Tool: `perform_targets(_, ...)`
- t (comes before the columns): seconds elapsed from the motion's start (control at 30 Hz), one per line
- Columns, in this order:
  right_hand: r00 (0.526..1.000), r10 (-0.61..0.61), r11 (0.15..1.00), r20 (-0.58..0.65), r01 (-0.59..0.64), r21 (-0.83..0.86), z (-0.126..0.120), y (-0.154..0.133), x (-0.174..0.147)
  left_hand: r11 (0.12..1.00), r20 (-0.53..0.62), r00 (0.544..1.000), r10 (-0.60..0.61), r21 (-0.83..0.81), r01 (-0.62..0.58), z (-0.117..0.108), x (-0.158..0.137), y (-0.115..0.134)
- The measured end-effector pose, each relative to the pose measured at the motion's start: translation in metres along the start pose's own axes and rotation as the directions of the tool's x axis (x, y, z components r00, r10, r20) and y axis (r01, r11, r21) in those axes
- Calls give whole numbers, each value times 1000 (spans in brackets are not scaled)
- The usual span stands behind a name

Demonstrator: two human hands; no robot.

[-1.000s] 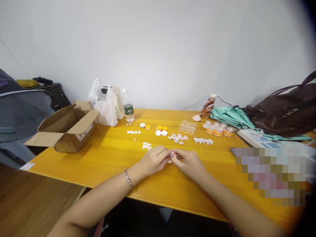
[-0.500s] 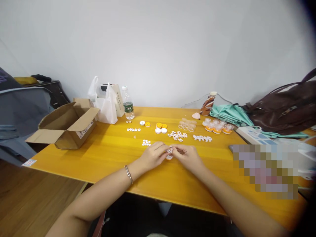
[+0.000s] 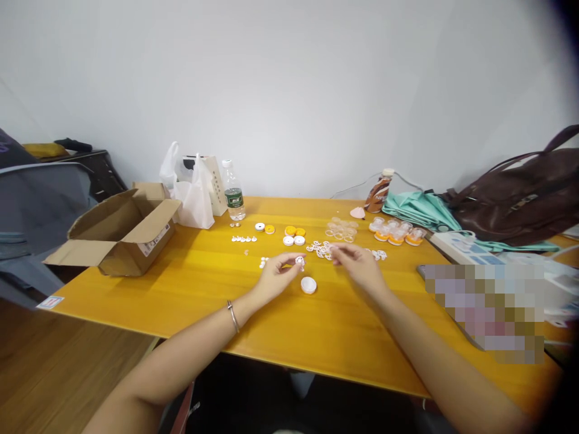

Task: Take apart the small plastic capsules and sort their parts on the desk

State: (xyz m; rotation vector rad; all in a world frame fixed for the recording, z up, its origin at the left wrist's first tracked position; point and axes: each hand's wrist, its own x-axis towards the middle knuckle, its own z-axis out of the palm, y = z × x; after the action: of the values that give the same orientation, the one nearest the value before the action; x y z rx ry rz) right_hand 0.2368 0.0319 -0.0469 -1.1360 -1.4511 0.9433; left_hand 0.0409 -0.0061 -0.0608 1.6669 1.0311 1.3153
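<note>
Between the thumb and fingers of my left hand (image 3: 277,276) is a small white openwork plastic piece (image 3: 300,262), held above the table. Just below and right of it, a round white cup-shaped part (image 3: 309,285) rests on the wood with its hollow side up. My right hand (image 3: 362,268) has its thumb and fingertips pinched together at the edge of a pile of white cut-out pieces (image 3: 320,249); what they hold, if anything, I cannot make out. Part of a second group of white pieces (image 3: 379,255) shows behind that hand. Small white discs (image 3: 263,263) lie partly behind my left hand.
Yellow and white round parts (image 3: 294,235), clear rings (image 3: 341,229) and orange-based clear-topped assemblies (image 3: 395,232) stand farther back. An open cardboard box (image 3: 136,241) and a water bottle (image 3: 234,196) are left. A brown bag (image 3: 511,187) and white power strip (image 3: 470,248) are right.
My hands have parted. The left moved slightly left with the openwork piece; the right moved right and up to the white pile. The white cup-shaped part between them is now uncovered.
</note>
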Motion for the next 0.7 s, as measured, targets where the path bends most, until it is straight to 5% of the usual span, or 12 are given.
perform_targets(0.1,989,0,996,-150,-13,-90,-18,15,18,997,-28,998,-63,-49,61,-1,4,-3)
perform_targets(0.43,995,88,959,-54,-100,-264,-9,48,38,994,-11,998,-62,-85,61,1,5,-6)
perform_targets(0.7,999,21,965,-44,-31,-259,-7,31,28,951,8,997,-81,-298,79,2,3,-2)
